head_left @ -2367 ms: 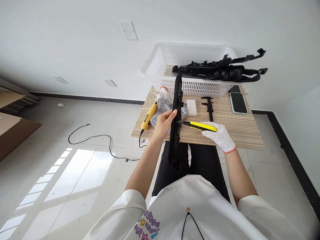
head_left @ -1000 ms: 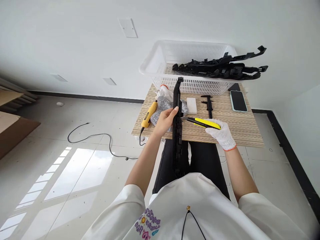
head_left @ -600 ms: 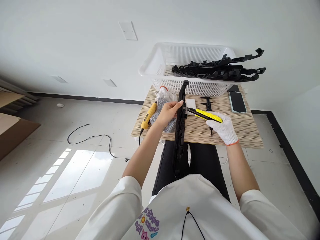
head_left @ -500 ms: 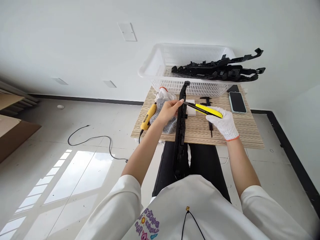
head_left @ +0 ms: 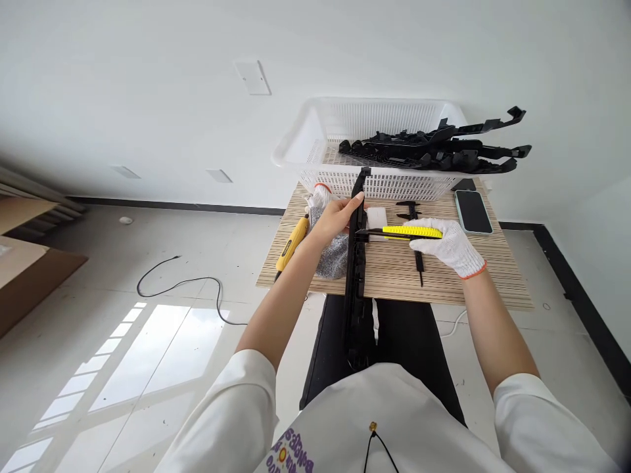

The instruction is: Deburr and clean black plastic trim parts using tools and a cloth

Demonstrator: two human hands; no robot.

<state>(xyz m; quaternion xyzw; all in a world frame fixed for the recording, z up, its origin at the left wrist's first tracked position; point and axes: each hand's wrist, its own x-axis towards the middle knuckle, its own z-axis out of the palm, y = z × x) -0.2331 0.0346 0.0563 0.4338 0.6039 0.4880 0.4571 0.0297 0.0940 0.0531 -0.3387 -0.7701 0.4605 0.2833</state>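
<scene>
My bare left hand (head_left: 338, 215) is closed around the upper part of a long black plastic strip (head_left: 355, 269), which runs from near the basket down over my lap. In a white knit glove, my right hand (head_left: 444, 243) grips a yellow and black utility knife (head_left: 411, 232). The knife points left, and its tip meets the strip's right edge just below my left hand. Behind the knife lies a small white block (head_left: 377, 218). Black calipers (head_left: 419, 261) rest on the table, partly under the knife and glove.
A white plastic basket (head_left: 290, 150) at the back holds several similar black strips (head_left: 434, 148) that jut out to the right. On the wooden table (head_left: 394, 282) lie a yellow corded tool (head_left: 292, 244), a grey and white glove (head_left: 331, 259) and a phone (head_left: 474, 211). A black cable (head_left: 217, 289) lies on the floor.
The knife has swung nearly level, and its tip has moved down along the strip, away from my left thumb. My right hand has shifted slightly right. The view has tilted a little.
</scene>
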